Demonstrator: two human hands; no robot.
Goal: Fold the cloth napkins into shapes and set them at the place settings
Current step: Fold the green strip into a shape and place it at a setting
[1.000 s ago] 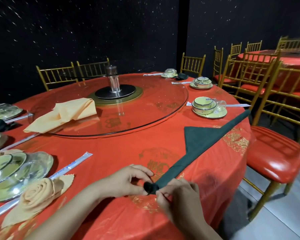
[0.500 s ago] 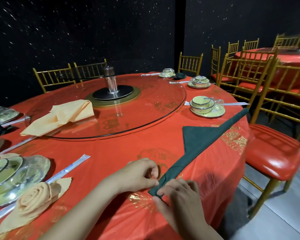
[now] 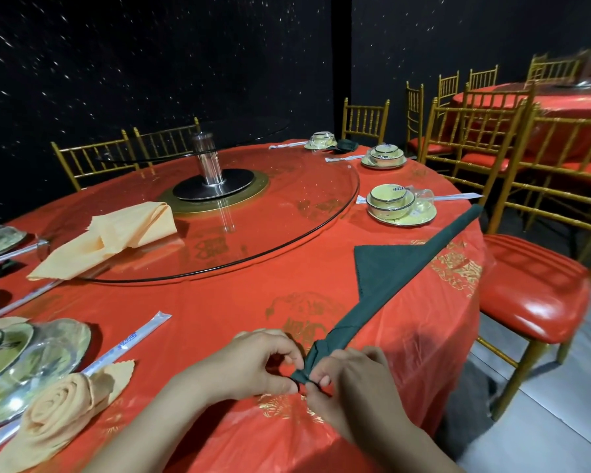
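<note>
A dark green napkin (image 3: pixel 386 274) lies on the red tablecloth (image 3: pixel 219 308), rolled into a long strip that runs from my hands toward the far right edge, with a flat triangular flap to its left. My left hand (image 3: pixel 256 363) and my right hand (image 3: pixel 352 384) both pinch the strip's near end, which is curled up between my fingertips. A peach napkin rolled into a rose (image 3: pixel 58 404) lies at the near-left place setting. Loose peach napkins (image 3: pixel 116 237) rest on the glass turntable.
A glass turntable (image 3: pixel 287 227) fills the table's middle. Place settings with bowls on plates (image 3: pixel 400 206) and wrapped chopsticks (image 3: pixel 130 343) ring the edge. A red-seated gold chair (image 3: pixel 533 291) stands close on the right, more chairs and another table behind.
The near end of the green strip has been curled up again between my fingertips, after lying flatter half a second ago. The view tipped slightly.
</note>
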